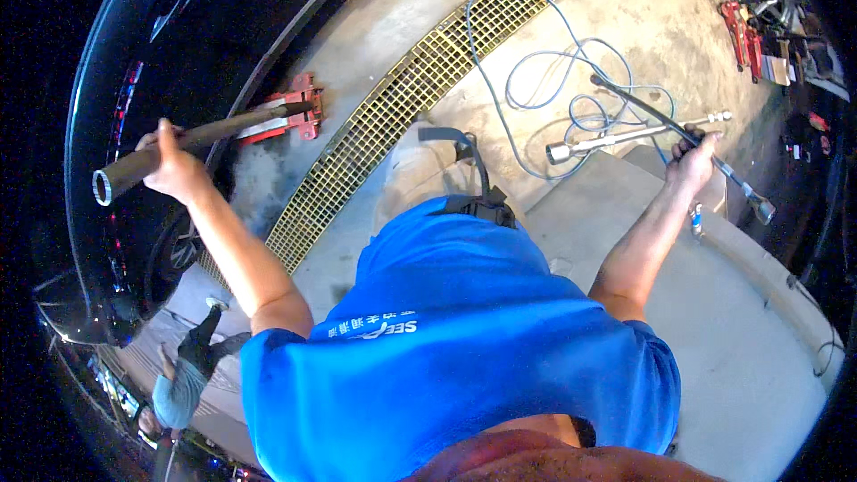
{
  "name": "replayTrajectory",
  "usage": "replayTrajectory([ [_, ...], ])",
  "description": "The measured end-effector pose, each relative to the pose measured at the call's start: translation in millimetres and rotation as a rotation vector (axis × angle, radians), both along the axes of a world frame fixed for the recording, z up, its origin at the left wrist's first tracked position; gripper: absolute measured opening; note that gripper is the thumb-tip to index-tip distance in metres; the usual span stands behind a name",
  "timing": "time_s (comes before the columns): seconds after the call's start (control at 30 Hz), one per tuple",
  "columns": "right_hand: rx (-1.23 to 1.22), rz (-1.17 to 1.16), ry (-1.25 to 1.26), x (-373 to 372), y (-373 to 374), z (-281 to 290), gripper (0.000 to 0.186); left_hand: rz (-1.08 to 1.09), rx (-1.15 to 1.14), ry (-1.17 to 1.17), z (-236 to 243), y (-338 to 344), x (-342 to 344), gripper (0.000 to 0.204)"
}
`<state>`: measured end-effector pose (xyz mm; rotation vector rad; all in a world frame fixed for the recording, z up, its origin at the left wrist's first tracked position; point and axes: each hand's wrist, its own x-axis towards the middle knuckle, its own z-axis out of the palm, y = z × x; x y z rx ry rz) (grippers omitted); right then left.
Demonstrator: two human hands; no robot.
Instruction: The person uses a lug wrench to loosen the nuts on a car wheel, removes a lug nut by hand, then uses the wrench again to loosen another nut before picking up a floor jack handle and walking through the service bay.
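My left hand [176, 170] is closed around a long brown metal pipe [219, 130], with its open end toward the left. The pipe's far end reaches a red floor jack [310, 105] at the side of a black car [205, 27]; I cannot tell whether it is seated in the jack. On the right, my right hand [694, 163] grips a long dark lug wrench [644, 107], which slants down to a socket end. Beneath it lies a silver socket wrench [611, 137] with a wide socket at its left end.
A blue air hose [511, 80] loops over the concrete floor. Yellow floor grating [420, 71] curves across the middle. Red tools [739, 40] and other gear lie at the far right. A grey platform [616, 223] is at my right. Another person [183, 384] is at the lower left.
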<state>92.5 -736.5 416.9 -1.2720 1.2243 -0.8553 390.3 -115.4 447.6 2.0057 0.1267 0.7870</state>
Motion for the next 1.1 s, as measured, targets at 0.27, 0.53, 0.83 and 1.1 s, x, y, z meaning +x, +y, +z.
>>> replayTrajectory([
  [0.27, 0.054, -0.039, -0.113, 37, -93, -13, 0.041, -0.051, 0.008, -0.001, -18, -122, -8, 0.018],
  [0.53, -0.155, -0.155, 0.309, 50, -149, -44, 0.045, 0.014, -0.056, -0.034, -32, -112, -17, 0.016],
  [0.83, -0.033, 0.074, 0.206, 91, -210, -72, 0.046, 0.039, -0.034, -0.037, -13, -103, -82, 0.015],
  [1.1, 0.085, 0.154, -0.027, 148, -228, -34, 0.043, -0.014, 0.053, 0.092, -30, -190, -103, 0.018],
])
